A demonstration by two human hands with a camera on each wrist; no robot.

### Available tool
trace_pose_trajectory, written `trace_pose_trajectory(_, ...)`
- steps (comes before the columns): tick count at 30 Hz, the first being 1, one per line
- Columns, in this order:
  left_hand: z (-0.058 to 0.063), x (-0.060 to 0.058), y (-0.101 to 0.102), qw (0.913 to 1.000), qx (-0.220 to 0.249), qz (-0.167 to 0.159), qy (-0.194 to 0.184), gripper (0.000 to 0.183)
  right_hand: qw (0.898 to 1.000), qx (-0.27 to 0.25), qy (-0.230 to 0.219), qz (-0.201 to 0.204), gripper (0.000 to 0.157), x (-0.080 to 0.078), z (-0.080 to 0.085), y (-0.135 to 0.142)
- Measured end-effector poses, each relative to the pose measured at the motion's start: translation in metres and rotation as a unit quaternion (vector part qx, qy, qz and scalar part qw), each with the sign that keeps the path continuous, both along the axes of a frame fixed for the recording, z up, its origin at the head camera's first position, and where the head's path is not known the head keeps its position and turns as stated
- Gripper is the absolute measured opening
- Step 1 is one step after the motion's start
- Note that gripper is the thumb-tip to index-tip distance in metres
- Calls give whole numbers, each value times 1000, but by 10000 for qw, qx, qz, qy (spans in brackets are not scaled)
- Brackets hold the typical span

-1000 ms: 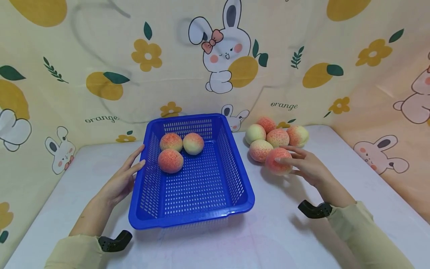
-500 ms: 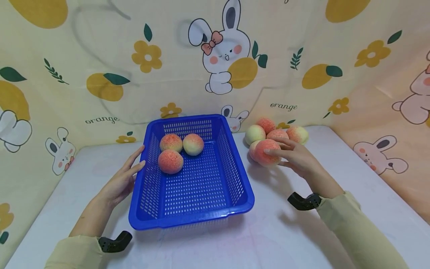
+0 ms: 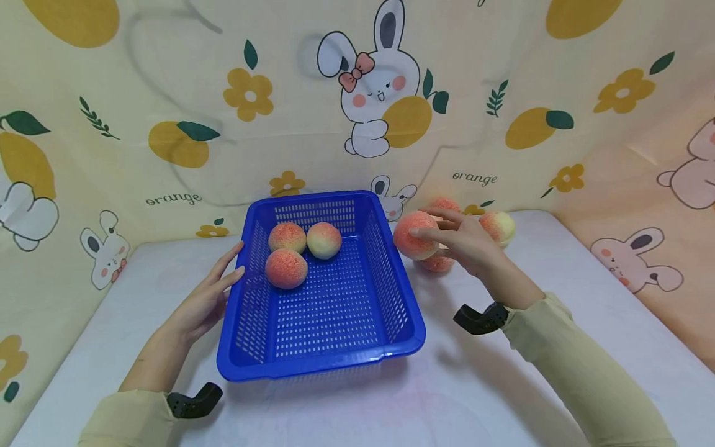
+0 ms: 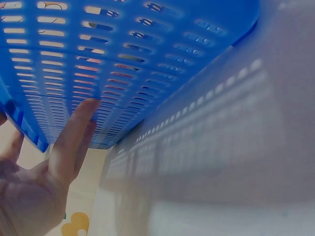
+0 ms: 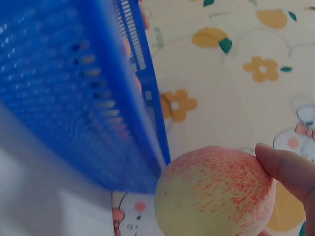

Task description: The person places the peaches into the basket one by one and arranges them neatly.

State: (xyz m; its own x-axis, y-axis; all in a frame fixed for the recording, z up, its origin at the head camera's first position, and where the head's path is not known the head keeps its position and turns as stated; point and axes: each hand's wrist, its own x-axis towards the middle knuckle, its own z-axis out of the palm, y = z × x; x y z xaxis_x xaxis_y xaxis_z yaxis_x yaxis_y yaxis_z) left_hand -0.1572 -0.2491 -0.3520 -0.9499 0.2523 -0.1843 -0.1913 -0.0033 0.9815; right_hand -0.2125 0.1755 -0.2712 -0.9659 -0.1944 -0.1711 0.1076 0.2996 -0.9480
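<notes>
In the head view, a blue plastic basket (image 3: 321,360) stands mid-table with three peaches inside: a red-speckled peach (image 3: 287,237), a paler peach (image 3: 324,241) and a redder peach (image 3: 286,269). My left hand (image 3: 203,301) touches its left rim; in the left wrist view, fairly straight fingers (image 4: 74,132) press against the slotted outer wall. My right hand (image 3: 469,245) pinches another peach (image 3: 414,236) between thumb and fingers, raised beside the basket's right rim. The right wrist view has this held peach (image 5: 214,194) close to the basket wall (image 5: 54,69), thumb on its side.
Behind the right hand lie more peaches, partly hidden, among them a yellow-and-red peach (image 3: 499,228), a red peach (image 3: 444,203) and a nearer peach (image 3: 437,263). A patterned cloth (image 3: 313,143) hangs behind the white table (image 3: 463,397).
My right hand has carried its peach leftward and up, from in front of the pile to the basket's right rim. The left hand and basket have stayed in place.
</notes>
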Motion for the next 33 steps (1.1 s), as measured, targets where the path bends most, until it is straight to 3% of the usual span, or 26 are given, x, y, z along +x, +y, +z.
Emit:
trace_pose_trajectory(10,1,-1,1,10000,-44,6,3,63,9999,119,20,19,75,-6,13,-31)
trace_pose_trajectory(16,1,-2,2,10000,22,33,-27,64,9999,-1,75,101,71,-11,17,-45)
trace_pose_trajectory(21,1,-3,2,9999,105,49,-68,64,9994,-325,-59,76,65,-16,16,-62)
trace_pose_trajectory(33,-1,-1,1,9999,83,73,-31,64,9995,-162,-164,233,66,-26,5,-102)
